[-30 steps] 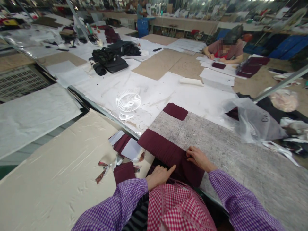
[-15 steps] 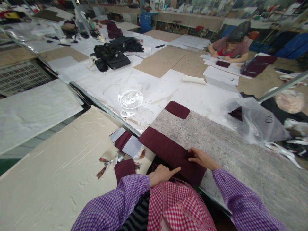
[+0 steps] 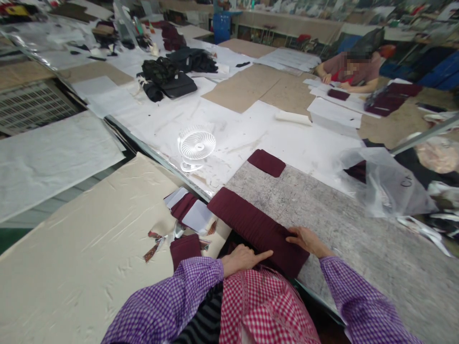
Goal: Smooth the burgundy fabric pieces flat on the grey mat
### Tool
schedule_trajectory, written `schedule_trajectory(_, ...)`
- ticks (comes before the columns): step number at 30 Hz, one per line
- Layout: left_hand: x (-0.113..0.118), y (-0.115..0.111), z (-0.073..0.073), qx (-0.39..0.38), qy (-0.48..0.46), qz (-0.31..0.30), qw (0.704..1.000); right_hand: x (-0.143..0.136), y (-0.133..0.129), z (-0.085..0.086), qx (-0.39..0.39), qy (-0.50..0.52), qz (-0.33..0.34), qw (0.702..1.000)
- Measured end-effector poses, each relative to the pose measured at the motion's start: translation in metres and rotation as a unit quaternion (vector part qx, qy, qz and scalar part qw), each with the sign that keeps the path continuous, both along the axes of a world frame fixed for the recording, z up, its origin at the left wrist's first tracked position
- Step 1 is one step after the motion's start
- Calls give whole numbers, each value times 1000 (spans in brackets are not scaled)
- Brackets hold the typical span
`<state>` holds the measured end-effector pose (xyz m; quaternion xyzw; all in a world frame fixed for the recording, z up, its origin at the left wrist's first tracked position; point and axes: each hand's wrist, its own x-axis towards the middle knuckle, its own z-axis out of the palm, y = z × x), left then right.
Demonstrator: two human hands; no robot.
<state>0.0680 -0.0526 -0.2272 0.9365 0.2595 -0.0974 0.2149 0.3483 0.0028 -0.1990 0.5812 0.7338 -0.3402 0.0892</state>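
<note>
Bench grey | I see left hand and right hand spread flat, steadying maroon fabric stack.

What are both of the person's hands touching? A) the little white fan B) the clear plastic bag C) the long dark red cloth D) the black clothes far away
C: the left hand and the right hand both rest on the long dark red cloth, while the white fan, the plastic bag and the black clothes lie farther up the table, away from both hands.
</note>
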Motion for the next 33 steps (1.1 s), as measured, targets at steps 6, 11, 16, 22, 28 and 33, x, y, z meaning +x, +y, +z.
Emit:
schedule_trajectory(6, 1, 2, 7, -21, -14, 7, 1000, -4, 1, 5, 5, -20, 4, 1000)
schedule_trajectory(11, 2, 2, 7, -47, -24, 11, 999, -7, 3, 8, 3, -30, 18, 999)
schedule_trajectory(16, 4, 3, 6, -74, -22, 12, 997, -7, 4, 6, 6, -48, 17, 999)
schedule_trajectory(22, 3, 4, 12, -71, -27, 17, 997, -8, -6, 1, 57, -62, -17, 996)
schedule_trajectory(28, 3, 1, 4, -53, -40, 12, 998, -14, -24, 5, 137, -60, -56, 987)
schedule_trajectory(33, 4, -2, -6, -22, -17, 2, 1000, -26, -43, 1, 237, -39, -40, 970)
